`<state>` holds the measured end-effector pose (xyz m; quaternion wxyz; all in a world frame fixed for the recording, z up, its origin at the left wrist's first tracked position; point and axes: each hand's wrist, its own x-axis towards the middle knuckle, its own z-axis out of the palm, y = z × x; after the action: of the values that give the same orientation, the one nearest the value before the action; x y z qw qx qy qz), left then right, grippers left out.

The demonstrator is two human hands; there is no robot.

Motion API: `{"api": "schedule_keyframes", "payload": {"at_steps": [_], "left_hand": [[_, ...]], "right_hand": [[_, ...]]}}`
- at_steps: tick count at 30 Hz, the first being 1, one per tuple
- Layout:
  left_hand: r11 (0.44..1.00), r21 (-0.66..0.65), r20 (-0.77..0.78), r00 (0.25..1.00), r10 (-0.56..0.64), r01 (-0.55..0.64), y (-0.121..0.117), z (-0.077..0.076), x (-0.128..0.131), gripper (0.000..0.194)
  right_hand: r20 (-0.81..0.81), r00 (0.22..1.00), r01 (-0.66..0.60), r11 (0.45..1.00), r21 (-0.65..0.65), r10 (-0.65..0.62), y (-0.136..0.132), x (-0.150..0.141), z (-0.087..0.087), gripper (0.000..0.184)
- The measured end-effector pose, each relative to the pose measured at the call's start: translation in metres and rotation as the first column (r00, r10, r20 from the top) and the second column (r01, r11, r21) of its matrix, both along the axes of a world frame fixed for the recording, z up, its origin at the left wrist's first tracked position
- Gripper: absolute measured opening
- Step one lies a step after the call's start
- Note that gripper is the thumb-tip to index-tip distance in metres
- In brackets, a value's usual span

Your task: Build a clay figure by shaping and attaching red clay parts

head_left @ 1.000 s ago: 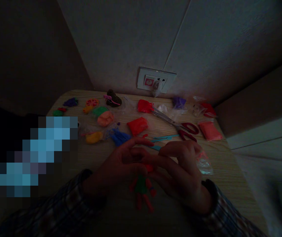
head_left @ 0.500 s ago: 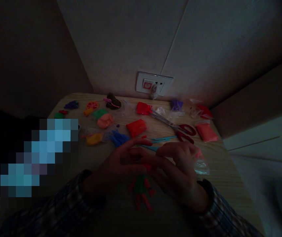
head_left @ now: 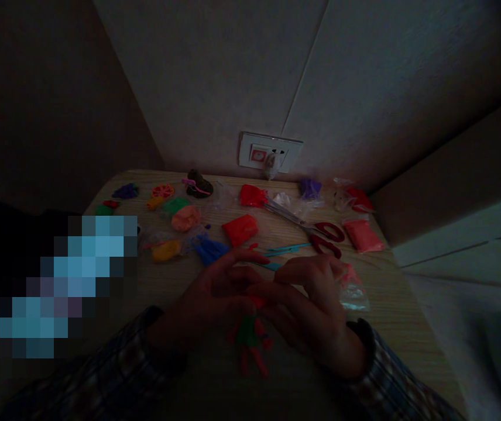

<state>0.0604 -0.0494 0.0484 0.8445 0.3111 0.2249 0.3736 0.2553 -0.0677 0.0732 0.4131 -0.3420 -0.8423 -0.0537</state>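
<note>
In the dim head view, my left hand [head_left: 215,298] is closed with thumb and fingertips on a small red piece of modelling clay [head_left: 258,301]. My right hand [head_left: 316,310] meets it from the other side, its fingers pressed on the same piece, which they partly cover. Just below the hands lies a small clay figure [head_left: 247,333] with a green body and reddish arms and legs; its upper end is hidden by my fingers. Turquoise modelling tools [head_left: 288,250] lie beyond my fingertips.
Red-handled scissors [head_left: 303,224] lie across the wooden table [head_left: 404,327]. Around them are a red clay packet [head_left: 240,229], a coral packet [head_left: 364,235], blue clay [head_left: 210,249], yellow clay [head_left: 165,251] and a brown clay shape [head_left: 198,184]. A wall socket [head_left: 270,153] is behind.
The hands stay together over the figure, with the fingers shifting slightly around the red clay. The whole view has moved a little; objects on the table lie as before.
</note>
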Motion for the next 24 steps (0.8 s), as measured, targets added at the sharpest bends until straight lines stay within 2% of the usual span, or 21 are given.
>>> {"api": "schedule_keyframes", "payload": {"at_steps": [5,9,12,17,24], "left_hand": [[1.0,0.016,0.012,1.0,-0.027,0.027,-0.0021,-0.001,-0.0024,0.042],[0.999,0.013,0.001,0.999,-0.051,0.051,-0.0032,-0.0023,-0.0032,0.051],[1.0,0.013,-0.019,1.0,-0.024,0.024,-0.0021,-0.0048,-0.003,0.056],[1.0,0.018,-0.021,1.0,0.004,-0.003,0.0005,-0.0054,-0.0034,0.041],[0.999,0.039,0.033,0.999,-0.023,0.022,0.0015,-0.0063,-0.0038,0.043]], "right_hand": [[-0.008,1.0,0.008,1.0,0.013,-0.008,-0.0002,-0.002,-0.0019,0.035],[-0.006,1.0,0.0,1.0,0.014,0.0,0.0002,-0.0023,-0.0013,0.035],[0.01,1.0,-0.005,1.0,0.008,0.005,0.0005,-0.0017,-0.0002,0.034],[0.019,1.0,0.008,1.0,0.006,-0.008,0.0002,-0.0005,-0.0006,0.029],[0.014,1.0,0.021,1.0,-0.011,-0.02,-0.0002,0.0002,-0.0015,0.021]]}}
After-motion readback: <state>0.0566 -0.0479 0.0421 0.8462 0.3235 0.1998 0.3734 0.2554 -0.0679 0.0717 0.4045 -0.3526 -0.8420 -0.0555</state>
